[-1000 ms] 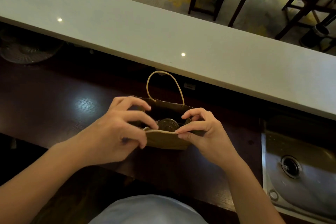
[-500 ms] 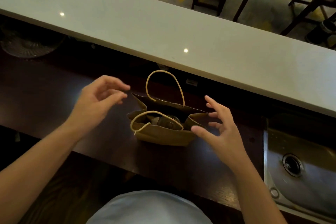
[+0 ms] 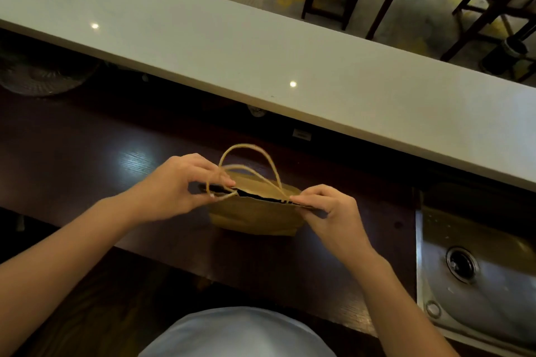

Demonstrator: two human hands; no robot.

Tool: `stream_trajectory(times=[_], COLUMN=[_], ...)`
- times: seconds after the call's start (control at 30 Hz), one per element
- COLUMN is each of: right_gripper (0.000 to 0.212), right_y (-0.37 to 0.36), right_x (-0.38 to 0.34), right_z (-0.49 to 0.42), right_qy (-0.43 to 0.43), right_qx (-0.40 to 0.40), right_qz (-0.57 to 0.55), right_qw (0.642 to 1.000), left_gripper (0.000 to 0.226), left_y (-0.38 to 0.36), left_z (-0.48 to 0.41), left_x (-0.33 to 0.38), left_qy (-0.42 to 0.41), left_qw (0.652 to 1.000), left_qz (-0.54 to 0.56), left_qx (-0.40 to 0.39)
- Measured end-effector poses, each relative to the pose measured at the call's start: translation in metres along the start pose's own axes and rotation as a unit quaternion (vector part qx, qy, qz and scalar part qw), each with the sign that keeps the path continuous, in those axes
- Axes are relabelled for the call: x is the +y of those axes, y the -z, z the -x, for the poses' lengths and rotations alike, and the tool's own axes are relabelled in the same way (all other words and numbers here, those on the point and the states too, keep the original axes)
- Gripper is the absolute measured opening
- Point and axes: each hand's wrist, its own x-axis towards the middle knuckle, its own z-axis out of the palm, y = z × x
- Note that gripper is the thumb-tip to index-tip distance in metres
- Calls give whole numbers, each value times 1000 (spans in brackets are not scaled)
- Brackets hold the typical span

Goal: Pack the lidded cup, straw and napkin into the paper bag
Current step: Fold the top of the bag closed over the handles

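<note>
Left hand [image 3: 177, 185] and right hand [image 3: 327, 206]: fingers pinched on brown kraft paper bag [image 3: 255, 211] rim ends; mouth nearly flattened, twine handles [image 3: 249, 159] upright.

Both bare forearms reach forward from the lower corners of the view and angle inward toward each other. The left hand [image 3: 177, 185] is held knuckles up, its fingers curled and its thumb and forefinger pressed together in a pinch on the left end of the paper bag's [image 3: 255, 211] top edge. The right hand [image 3: 330, 209] mirrors it at the right end, wrist bent slightly, thumb and forefinger closed on the rim, the other fingers folded under. The two hands sit at about the same height, well apart.
</note>
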Motion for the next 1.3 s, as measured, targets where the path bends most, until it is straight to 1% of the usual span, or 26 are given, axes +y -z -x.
stream_trajectory(times=[0.07, 0.13, 0.2, 0.23, 0.27, 0.33, 0.37, 0.4, 0.43, 0.47, 0.53, 0.57, 0.63, 0.7, 0.77, 0.83, 0.9, 0.97, 1.07, 1.2, 1.3], right_gripper=[33, 36, 42, 47, 51, 61, 71, 79, 81, 77, 62, 59, 57, 47, 34, 21, 13, 10, 17, 16, 14], right_y=[-8, -16, -24, -26, -27, -26, -25, -25, -27, -29, -36, -41, -52, -65, -77, -89, -98, -100, -91, -70, -65], right_x=[4, 10, 18, 22, 25, 29, 28, 28, 26, 24, 17, 14, 9, 8, 9, 8, 8, 12, 30, 53, 64], right_z=[7, 14, 22, 26, 29, 32, 32, 31, 29, 25, 15, 8, -6, -18, -29, -36, -38, -37, -31, -14, -8], right_qy=[10, 35, 54, 53, 44, -2, -31, -50, -55, -51, -44, -48, -36, -10, -5, 0, 12, 22, 12, -34, -71], right_qx=[34, 54, 40, 13, -30, -141, -196, -231, -235, -213, -150, -128, -102, -91, -83, -76, -62, -57, -44, -2, 29], right_qz=[0, 23, 65, 82, 92, 113, 118, 124, 135, 144, 156, 161, 188, 213, 218, 219, 212, 218, 223, 187, 164], right_qw=[999, 998, 996, 995, 994, 984, 973, 964, 961, 965, 975, 977, 976, 973, 973, 973, 975, 974, 974, 982, 983], left_gripper=[24, 19, 19, 20, 22, 30, 35, 38, 40, 41, 44, 47, 52, 51, 43, 30, 24, 23, 19, 14, 14], left_y=[-7, -19, -32, -37, -41, -45, -46, -47, -48, -50, -57, -62, -72, -81, -87, -94, -100, -102, -97, -89, -86], left_z=[5, 11, 18, 22, 25, 29, 30, 30, 28, 24, 11, 3, -13, -25, -36, -44, -49, -47, -40, -26, -16], left_x=[-4, -11, -19, -22, -24, -25, -25, -25, -25, -25, -26, -27, -28, -28, -24, -20, -20, -27, -40, -56, -67], left_qy=[-49, -88, -103, -96, -81, -49, -35, -20, -9, -5, 6, 18, 33, 32, 38, 49, 61, 66, 51, 37, 35], left_qw=[998, 995, 991, 989, 988, 980, 977, 975, 975, 976, 975, 972, 967, 962, 963, 966, 970, 976, 981, 985, 985], left_qz=[-7, -39, -87, -110, -131, -164, -172, -174, -174, -179, -204, -215, -238, -255, -257, -250, -231, -205, -182, -168, -167], left_qx=[27, 36, 21, -1, -33, -100, -124, -137, -137, -124, -92, -87, -88, -87, -70, -46, -43, -43, -31, -5, 19])
